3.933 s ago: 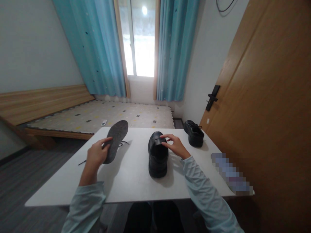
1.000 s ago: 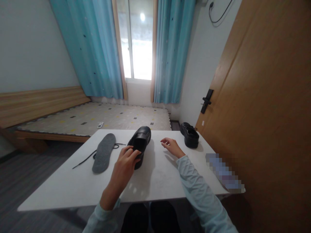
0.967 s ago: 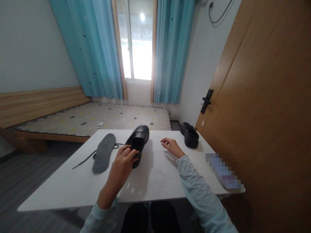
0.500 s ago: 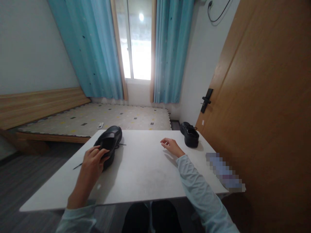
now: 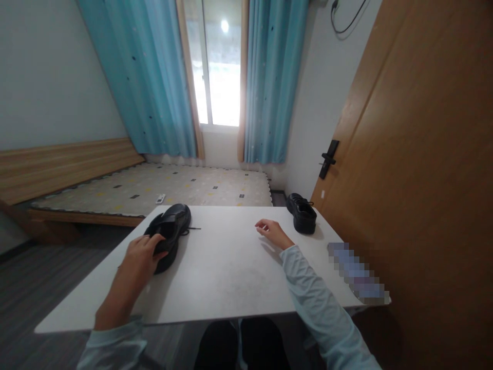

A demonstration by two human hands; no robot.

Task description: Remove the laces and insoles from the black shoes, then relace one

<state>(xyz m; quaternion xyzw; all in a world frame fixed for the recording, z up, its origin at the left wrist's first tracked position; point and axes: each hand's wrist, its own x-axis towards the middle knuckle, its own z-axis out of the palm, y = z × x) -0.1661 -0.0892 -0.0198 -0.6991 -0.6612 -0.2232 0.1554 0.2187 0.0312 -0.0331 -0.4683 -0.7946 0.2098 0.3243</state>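
White table (image 5: pixel 231 277): left grip (image 5: pixel 140 254) clasps shoe's (image 5: pixel 169 234) heel.

One shoe (image 5: pixel 168 236) is set on the table (image 5: pixel 223 277) at its left side, a second shoe (image 5: pixel 302 213) at the far right corner; a bed (image 5: pixel 154 187) lies behind.

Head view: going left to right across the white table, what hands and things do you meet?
Left hand → black shoe under that hand's fingers, a lace end sticking out beside it → right hand resting on the table → second black shoe near the far right corner.
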